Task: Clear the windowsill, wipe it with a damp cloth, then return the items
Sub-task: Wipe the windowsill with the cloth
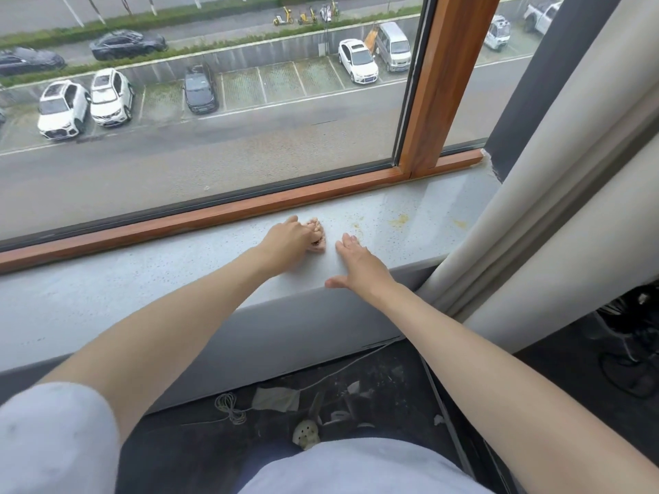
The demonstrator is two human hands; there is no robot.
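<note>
Grey, speckled stone makes up the windowsill (149,276), which runs below a window with a reddish wooden frame (214,215). Both bare arms reach out over it from the bottom of the view. The left hand (285,240) rests on the sill near the frame, its fingers (313,224) curled down over a small pinkish object (318,240); only a sliver of that object shows past the knuckles, so it may be a little figurine or toy, but its shape cannot be told for sure. It sits on the sill, about midway between the frame and the front edge. The right hand (356,260) lies just beside it, palm down and flat on the stone, its fingers straight and spread, its thumb stretched out along the sill's front edge; it holds nothing. A few yellowish stains (399,220) mark the sill to the right of the hands, near a pale curtain (556,194) that hangs down at the right end. Below the sill, the dark floor (199,433) carries a coiled cord (228,408), scraps of paper and a white perforated object. Through the glass, parked cars (110,98) line a road.
</note>
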